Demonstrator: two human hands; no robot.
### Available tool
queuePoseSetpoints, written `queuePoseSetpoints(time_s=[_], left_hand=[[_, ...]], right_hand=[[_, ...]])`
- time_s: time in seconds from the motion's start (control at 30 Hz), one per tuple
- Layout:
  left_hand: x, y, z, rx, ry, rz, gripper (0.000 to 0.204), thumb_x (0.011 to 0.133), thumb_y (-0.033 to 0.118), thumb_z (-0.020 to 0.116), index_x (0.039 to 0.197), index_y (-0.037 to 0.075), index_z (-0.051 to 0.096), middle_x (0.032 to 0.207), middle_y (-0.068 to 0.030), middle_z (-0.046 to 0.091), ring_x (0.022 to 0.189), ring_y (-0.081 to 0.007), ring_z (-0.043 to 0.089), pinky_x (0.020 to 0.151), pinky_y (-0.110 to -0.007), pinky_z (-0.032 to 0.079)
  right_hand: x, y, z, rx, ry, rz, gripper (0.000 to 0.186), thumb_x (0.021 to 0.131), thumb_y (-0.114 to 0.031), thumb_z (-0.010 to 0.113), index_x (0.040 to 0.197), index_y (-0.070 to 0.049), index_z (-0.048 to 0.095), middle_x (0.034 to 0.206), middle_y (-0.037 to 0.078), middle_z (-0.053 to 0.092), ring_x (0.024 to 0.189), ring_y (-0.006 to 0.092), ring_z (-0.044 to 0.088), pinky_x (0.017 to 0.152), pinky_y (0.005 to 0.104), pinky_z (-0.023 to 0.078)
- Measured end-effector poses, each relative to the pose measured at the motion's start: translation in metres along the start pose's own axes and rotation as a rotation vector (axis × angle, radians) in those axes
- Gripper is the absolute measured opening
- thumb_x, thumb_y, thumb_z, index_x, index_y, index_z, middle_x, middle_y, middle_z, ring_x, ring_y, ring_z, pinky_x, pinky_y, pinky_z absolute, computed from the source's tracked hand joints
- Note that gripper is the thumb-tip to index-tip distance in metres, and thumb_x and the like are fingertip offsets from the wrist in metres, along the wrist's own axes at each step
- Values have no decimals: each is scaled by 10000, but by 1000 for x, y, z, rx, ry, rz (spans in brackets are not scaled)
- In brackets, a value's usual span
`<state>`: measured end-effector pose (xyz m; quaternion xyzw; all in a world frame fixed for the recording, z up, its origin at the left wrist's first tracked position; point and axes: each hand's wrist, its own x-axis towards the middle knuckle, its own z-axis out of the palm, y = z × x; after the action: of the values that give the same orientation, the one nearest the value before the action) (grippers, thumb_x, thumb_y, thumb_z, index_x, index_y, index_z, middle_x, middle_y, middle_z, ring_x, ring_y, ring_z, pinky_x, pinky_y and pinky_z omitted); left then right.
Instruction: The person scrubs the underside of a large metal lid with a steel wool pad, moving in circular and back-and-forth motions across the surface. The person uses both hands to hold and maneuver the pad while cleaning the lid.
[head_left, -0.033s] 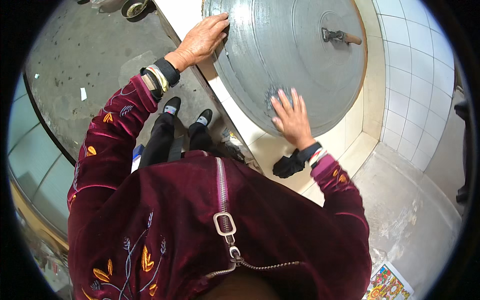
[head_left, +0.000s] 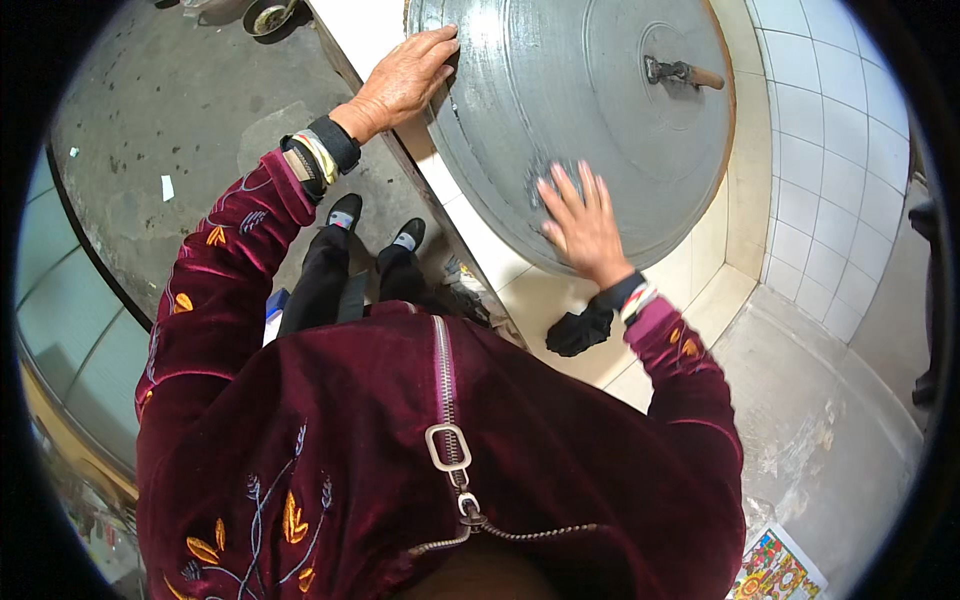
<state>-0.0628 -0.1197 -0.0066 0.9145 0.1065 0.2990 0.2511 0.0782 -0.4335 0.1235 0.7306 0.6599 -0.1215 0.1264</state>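
A big round grey metal lid (head_left: pixel 610 110) with a wooden handle (head_left: pixel 705 77) lies over the tiled counter. At its left rim, my left hand (head_left: pixel 398 85) grips the edge, fingers over the top. My right hand (head_left: pixel 585 225) lies flat on the lower part of the lid, fingers stretched and slightly spread. Beside those fingertips shows a fuzzy dark grey patch (head_left: pixel 545 183); whether it is a scouring pad or a wet scrubbed mark I cannot tell. What lies under the palm is hidden.
A crumpled black cloth (head_left: pixel 580 330) rests on the counter (head_left: pixel 480 235) below my right hand. White wall tiles (head_left: pixel 830 160) rise at the right. A dark pan (head_left: pixel 268 18) sits on the concrete floor (head_left: pixel 200 110) at the upper left. A colourful printed sheet (head_left: pixel 778 565) lies lower right.
My right hand has slid slightly up across the lid. My left hand has stayed at the rim.
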Motion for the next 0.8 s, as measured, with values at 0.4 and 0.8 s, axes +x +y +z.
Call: queuePoseSetpoints(time_s=[0.4,0.8], left_hand=[[2,-5,-3,-46,-31,19,350,963,163,559,1290,42,523,1390,-141,507,1265,-339,492,1061,-406,423],[8,-4,-13,4,-151,60,398,972,153,559,1341,21,490,1439,-189,462,1316,-372,447,1106,-431,372]], right_hand=[[133,1,-12,-18,440,-135,543,961,-341,554,1463,-179,427,1551,88,352,1398,393,320,1125,551,272],[-57,71,87,270,536,1043,626,1021,-458,385,1552,-154,256,1626,126,182,1469,451,147,1165,569,185]])
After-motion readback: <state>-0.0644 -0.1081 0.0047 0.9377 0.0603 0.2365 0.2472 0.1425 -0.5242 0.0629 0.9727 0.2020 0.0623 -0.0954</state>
